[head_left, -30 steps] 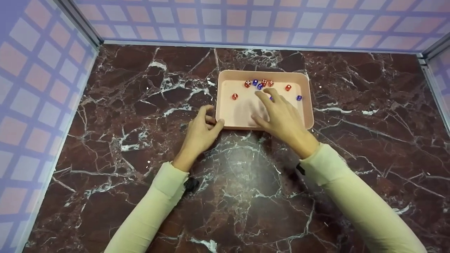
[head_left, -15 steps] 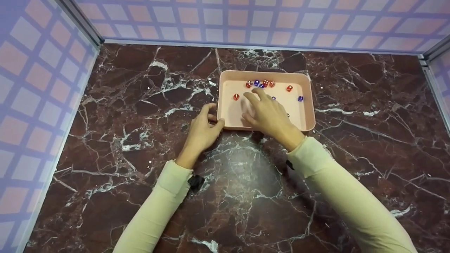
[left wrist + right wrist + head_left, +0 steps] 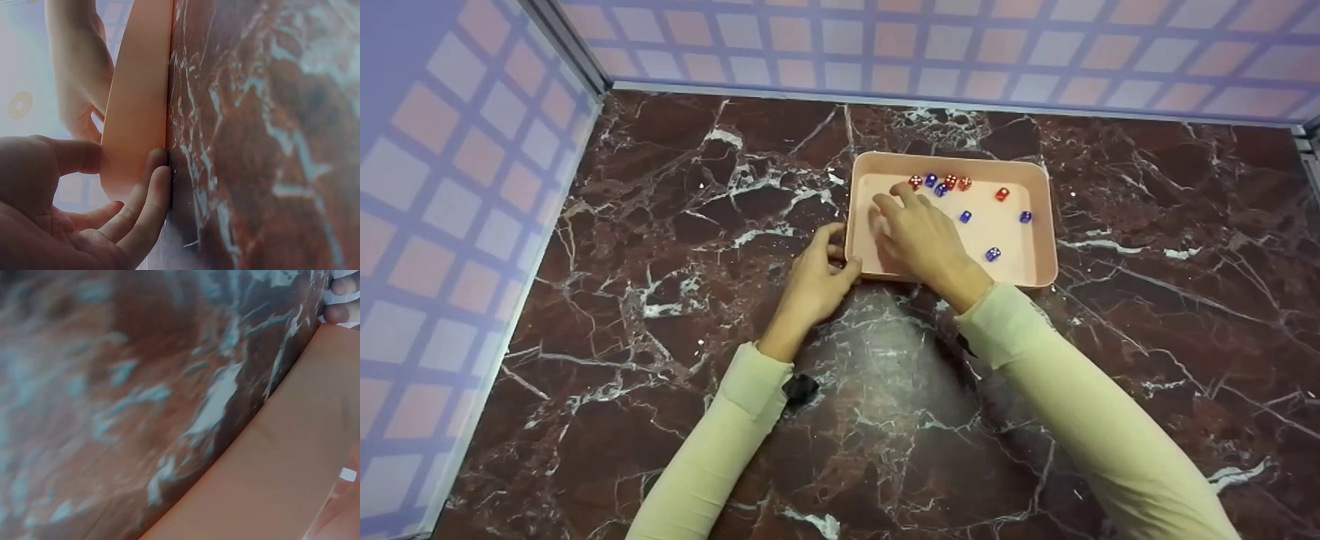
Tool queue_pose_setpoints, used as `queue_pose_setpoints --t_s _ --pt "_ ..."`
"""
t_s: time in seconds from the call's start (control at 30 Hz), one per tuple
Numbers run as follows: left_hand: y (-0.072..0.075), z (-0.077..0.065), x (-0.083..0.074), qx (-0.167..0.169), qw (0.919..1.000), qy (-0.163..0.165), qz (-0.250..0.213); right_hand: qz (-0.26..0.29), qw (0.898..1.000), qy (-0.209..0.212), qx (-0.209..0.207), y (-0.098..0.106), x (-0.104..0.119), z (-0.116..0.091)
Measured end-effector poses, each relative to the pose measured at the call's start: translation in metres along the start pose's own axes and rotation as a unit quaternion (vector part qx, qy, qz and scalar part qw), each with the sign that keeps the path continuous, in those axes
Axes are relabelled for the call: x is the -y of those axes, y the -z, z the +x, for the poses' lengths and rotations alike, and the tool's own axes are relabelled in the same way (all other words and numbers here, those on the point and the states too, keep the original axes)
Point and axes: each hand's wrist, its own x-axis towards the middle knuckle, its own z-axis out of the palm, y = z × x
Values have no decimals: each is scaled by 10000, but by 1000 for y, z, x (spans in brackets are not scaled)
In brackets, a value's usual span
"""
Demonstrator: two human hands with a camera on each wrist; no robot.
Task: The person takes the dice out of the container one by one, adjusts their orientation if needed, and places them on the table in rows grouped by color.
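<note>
A shallow peach tray point(image 3: 1039, 262) lies on the marble table, with several red and blue dice in it. My left hand point(image 3: 819, 281) grips its near left corner; in the left wrist view the thumb point(image 3: 81, 156) is at the rim and curled fingers lie against the outer wall. Inside the tray, at the left, my right hand point(image 3: 922, 236) reaches down with bent, spread fingers. A red die point(image 3: 883, 212) shows partly beside its index finger; the thumb is mostly hidden. Along the back are a red die point(image 3: 915, 182) and a blue die point(image 3: 931, 180).
More dice lie to the right: a red die point(image 3: 1002, 194), a blue die point(image 3: 1025, 217) near the right wall and another blue die point(image 3: 993, 254) near the front. Dark marble table point(image 3: 697, 262) surrounds the tray. Checkered walls point(image 3: 840, 49) stand behind and at the left.
My right hand has moved left across the tray to the lone red die, uncovering blue dice at the right. The left hand stays at the corner. The head view has shifted slightly.
</note>
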Motion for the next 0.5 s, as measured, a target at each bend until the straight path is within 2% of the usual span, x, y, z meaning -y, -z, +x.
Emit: queue_pose_setpoints --t_s 0.37,0.5 --pt "0 -1 5 31 10000 -13 -72 302 9990 48 311 -6 7 12" --pt "1 -1 4 77 9999 28 -83 386 9984 -140 396 -3 8 11"
